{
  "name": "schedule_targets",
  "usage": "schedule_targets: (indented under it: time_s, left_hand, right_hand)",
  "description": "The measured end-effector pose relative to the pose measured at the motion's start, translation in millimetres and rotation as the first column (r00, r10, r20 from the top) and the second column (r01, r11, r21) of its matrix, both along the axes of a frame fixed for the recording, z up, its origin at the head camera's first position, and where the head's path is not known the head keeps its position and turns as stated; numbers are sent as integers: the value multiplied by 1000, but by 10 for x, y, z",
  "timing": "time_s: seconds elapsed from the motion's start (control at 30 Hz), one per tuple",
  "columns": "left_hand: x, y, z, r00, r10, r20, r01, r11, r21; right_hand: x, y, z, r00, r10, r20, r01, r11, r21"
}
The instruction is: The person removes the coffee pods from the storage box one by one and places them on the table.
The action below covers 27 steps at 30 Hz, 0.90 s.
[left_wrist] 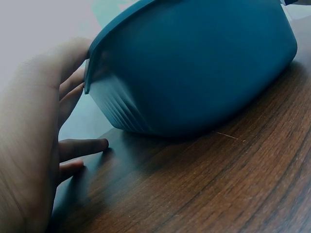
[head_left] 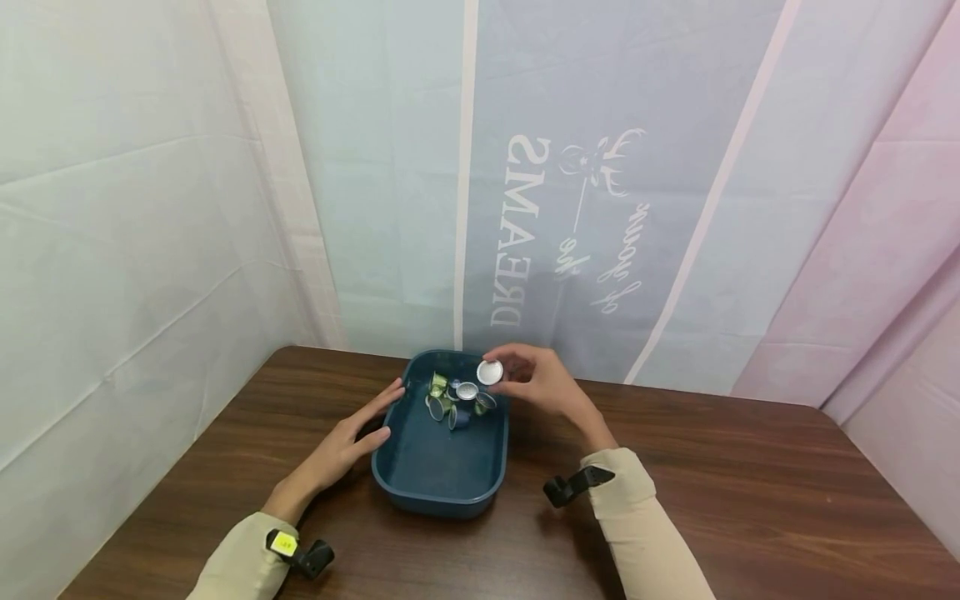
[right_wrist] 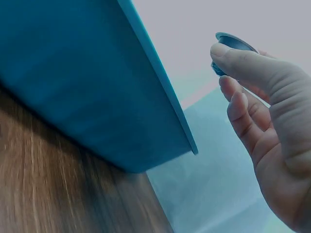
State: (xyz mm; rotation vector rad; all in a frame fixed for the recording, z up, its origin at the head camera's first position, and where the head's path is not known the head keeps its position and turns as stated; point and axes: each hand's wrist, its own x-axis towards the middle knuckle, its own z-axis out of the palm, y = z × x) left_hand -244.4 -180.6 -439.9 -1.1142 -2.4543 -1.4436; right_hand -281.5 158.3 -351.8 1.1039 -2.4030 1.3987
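Observation:
A dark blue plastic tub (head_left: pixel 442 483) stands on the table, with several green and blue coffee capsules (head_left: pixel 459 418) lying toward its far end. My right hand (head_left: pixel 546 382) pinches one coffee capsule (head_left: pixel 490 372) between thumb and fingers above the tub's far right rim, its silver lid facing the head camera. In the right wrist view that capsule (right_wrist: pixel 236 43) shows its rim and bluish body. My left hand (head_left: pixel 347 450) rests with extended fingers against the tub's left side; the left wrist view has the thumb at the rim of the tub (left_wrist: pixel 194 68).
The dark wood table (head_left: pixel 720 483) carries the tub near its back edge. A printed cloth curtain (head_left: pixel 390 208) hangs right behind, and pale cloth closes off both sides. Black straps with small cameras (head_left: pixel 577 485) sit on both wrists.

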Motion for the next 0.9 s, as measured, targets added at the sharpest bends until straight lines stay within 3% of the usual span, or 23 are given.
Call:
schedule_targets:
  time_s: [0.13,0.33,0.5,0.8,0.9]
  left_hand:
    - [26,13,35,1000,-4,-2,4,1000,8]
    - [-15,0,-32,1000,5,-8,-5,1000,3]
    - [-6,13,-18,1000,4,-7,-4,1000,5]
    - [138,68,197,1000,0,10,0,1000,24]
    - [136,66,190,1000,1,4,-1,1000,21]
  right_hand:
    - [112,48,90,1000,-20,3,20,1000,-23]
    - [73,193,4,996,-67,56,71,995,-71]
    - [60,311,-56,988,-110,107,120,989,-89]
    - [7,437,-195,983,-124,136,142,980,-137]
    - [-3,468,-251,978,-145,151,164,979,-123]
